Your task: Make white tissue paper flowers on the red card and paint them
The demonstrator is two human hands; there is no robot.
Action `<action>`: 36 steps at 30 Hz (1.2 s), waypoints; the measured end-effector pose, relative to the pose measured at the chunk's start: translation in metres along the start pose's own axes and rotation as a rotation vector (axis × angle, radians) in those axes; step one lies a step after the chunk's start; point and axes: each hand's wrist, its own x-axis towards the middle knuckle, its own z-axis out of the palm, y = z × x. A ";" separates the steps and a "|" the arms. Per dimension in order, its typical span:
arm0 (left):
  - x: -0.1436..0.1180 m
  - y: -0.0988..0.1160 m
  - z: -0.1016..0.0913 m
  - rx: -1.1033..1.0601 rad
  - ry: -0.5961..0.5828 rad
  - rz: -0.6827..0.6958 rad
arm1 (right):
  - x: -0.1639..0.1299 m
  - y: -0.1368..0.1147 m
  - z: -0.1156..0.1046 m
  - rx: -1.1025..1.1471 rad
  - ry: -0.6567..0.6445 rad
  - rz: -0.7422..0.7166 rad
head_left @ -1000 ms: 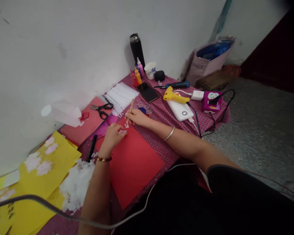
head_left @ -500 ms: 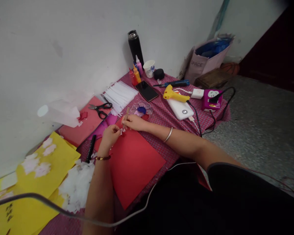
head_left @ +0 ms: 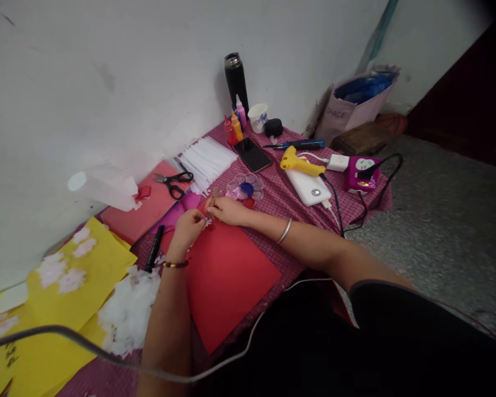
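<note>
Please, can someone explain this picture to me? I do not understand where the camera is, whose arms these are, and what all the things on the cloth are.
The camera sits on a person's head and looks down, so both bare arms belong to that person. There is no machine. The left hand and right hand meet over the far corner of a red sheet. The right hand holds a thin stick; the left pinches a small white scrap. All lies on a checked cloth. Nearby are a paint palette, scissors, a black marker, white strips, a phone, a yellow glue gun, a power bank, small bottles, a flask and yellow paper.
</note>
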 end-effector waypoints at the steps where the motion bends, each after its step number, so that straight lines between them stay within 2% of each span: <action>1: 0.000 0.000 0.000 -0.003 0.001 -0.002 | 0.000 -0.001 0.000 -0.001 -0.004 -0.005; 9: -0.003 0.004 -0.002 -0.022 -0.005 0.007 | 0.001 -0.003 0.000 0.121 -0.003 0.009; 14: -0.002 0.007 -0.006 -0.075 -0.025 0.055 | 0.001 0.002 -0.006 0.328 0.184 0.070; 18: -0.019 0.009 -0.036 -0.142 0.063 0.027 | -0.011 -0.010 -0.001 0.484 0.126 0.061; 21: -0.057 0.006 -0.066 -0.142 0.160 -0.033 | -0.026 -0.027 0.010 0.620 0.011 0.062; 23: -0.090 0.001 -0.079 -0.117 0.178 -0.075 | -0.035 -0.035 0.019 0.648 -0.088 0.078; 27: -0.159 -0.024 -0.095 -0.065 0.151 -0.185 | -0.045 -0.038 0.034 0.630 -0.184 0.120; 30: -0.194 -0.057 -0.110 0.004 0.269 -0.322 | -0.048 -0.036 0.043 0.630 -0.195 0.118; 33: -0.199 -0.089 -0.124 0.080 0.406 -0.403 | -0.048 -0.034 0.047 0.657 -0.183 0.112; 36: -0.181 -0.105 -0.125 0.123 0.435 -0.396 | -0.047 -0.032 0.047 0.665 -0.168 0.110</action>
